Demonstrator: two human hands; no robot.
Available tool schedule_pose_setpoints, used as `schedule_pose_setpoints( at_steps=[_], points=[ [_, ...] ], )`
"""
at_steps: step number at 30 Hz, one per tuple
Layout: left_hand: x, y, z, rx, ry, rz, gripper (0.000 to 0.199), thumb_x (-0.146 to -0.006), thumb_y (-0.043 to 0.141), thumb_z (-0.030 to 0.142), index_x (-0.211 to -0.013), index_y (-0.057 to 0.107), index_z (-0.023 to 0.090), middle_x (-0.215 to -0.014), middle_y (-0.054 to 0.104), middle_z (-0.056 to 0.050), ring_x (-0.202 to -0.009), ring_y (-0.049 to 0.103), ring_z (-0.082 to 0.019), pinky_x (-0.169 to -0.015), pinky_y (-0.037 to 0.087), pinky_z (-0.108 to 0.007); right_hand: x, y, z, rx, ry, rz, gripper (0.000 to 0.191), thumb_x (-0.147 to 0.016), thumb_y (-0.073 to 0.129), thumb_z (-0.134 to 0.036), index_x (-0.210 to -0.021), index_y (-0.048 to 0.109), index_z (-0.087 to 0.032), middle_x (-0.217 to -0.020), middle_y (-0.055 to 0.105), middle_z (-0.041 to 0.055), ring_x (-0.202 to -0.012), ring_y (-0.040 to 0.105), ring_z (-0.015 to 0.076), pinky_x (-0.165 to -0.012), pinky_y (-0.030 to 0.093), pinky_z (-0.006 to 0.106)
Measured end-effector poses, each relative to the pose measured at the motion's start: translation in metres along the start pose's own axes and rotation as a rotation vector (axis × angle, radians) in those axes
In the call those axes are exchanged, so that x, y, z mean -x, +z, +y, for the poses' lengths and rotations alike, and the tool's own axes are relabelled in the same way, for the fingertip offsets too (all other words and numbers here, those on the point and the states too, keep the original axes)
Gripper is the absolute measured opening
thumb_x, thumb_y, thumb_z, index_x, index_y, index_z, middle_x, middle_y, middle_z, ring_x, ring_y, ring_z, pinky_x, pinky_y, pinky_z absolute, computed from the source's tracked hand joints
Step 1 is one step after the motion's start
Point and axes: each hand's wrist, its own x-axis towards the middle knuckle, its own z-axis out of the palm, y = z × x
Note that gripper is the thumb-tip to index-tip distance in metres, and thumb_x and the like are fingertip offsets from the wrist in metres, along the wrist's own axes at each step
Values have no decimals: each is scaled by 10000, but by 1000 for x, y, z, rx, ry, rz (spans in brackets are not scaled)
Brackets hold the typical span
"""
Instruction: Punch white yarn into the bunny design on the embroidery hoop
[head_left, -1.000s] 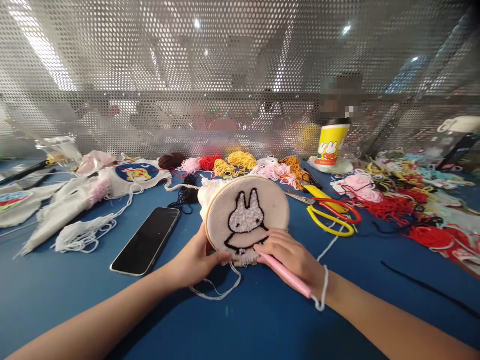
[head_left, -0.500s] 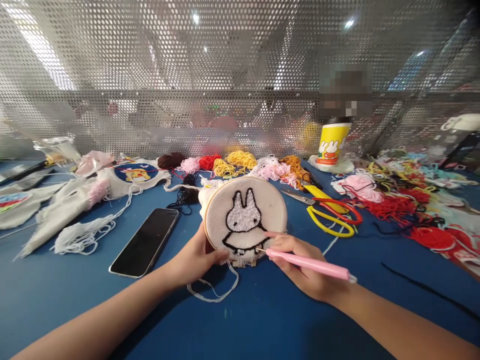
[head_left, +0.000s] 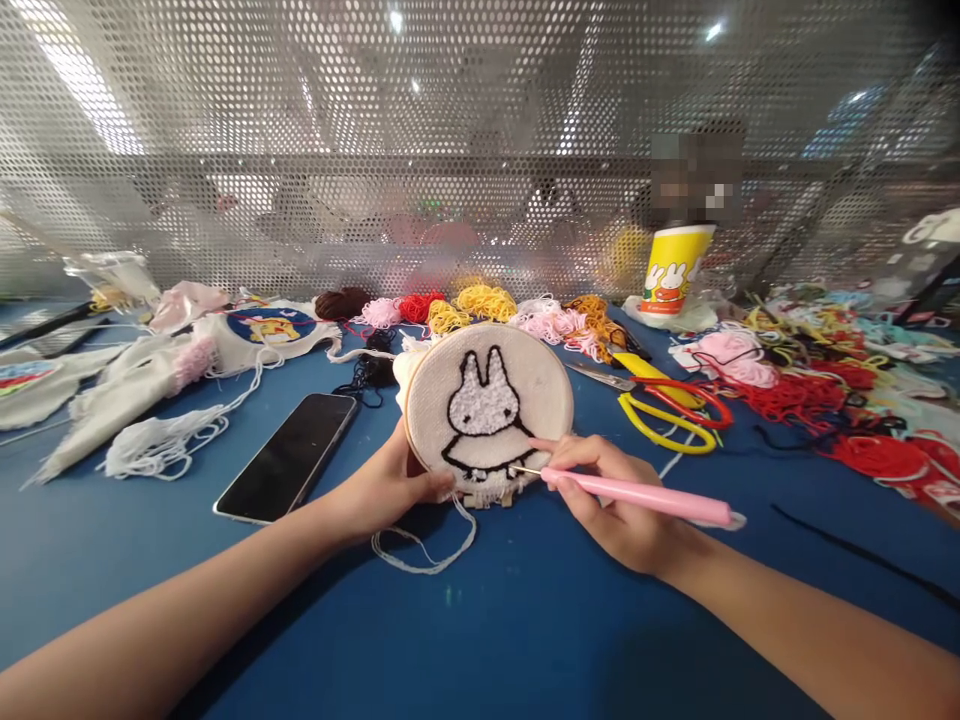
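A round embroidery hoop with cream cloth is tilted up in the middle, showing a black-outlined rabbit with a white-filled head. My left hand grips the hoop's lower left edge, thumb on the front and the other fingers hidden behind. Between the thumb and fingers of my right hand is a pink punch needle. Its thin metal tip is at the rabbit's feet, near the bottom of the hoop. White yarn hangs in a loop below the hoop.
A black phone lies left of the hoop. Scissors with red and yellow handles lie to the right. Yarn bundles line the back, a yellow cup stands back right, and more yarn is heaped at the right.
My right hand and the pink punch needle have shifted slightly right relative to the hoop, and more of the metal tip shows. The whole view has moved a little upward in the picture.
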Motion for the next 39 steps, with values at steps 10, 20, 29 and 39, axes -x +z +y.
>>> schedule_pose_setpoints(
  at_steps=[10, 20, 29, 39],
  points=[
    [3, 2, 4, -96, 12, 3, 593, -679, 602, 146, -1162, 258, 157, -918, 540, -57, -732, 530, -129, -651, 449, -258, 4, 1, 7, -160, 53, 66, 28, -776, 447, -179, -797, 455, -196, -690, 518, 13, -839, 561, 178, -732, 471, 357],
    [4, 1, 0, -64, 47, -5, 606, -686, 603, 164, -1168, 238, 189, -900, 534, -35, -742, 526, -135, -633, 430, -262, -1, -2, 1, -176, -6, -43, 113, -717, 440, -91, -747, 438, -199, -641, 451, -27, -647, 523, 109, -841, 425, 387],
    [6, 3, 2, -47, 26, -10, 568, -691, 599, 179, -1140, 251, 186, -776, 547, 1, -650, 523, -107, -579, 405, -227, -6, 0, -2, 50, -78, -83, 89, -702, 442, -103, -711, 450, -191, -661, 524, 11, -772, 556, 164, -742, 461, 328],
    [6, 4, 3, -52, 25, 11, 633, -645, 632, 196, -1157, 261, 175, -757, 545, 0, -624, 510, -111, -569, 407, -237, -9, -1, -4, 54, -142, -75, 118, -686, 424, -78, -695, 469, -187, -634, 525, 10, -694, 545, 147, -700, 461, 310]
  ],
)
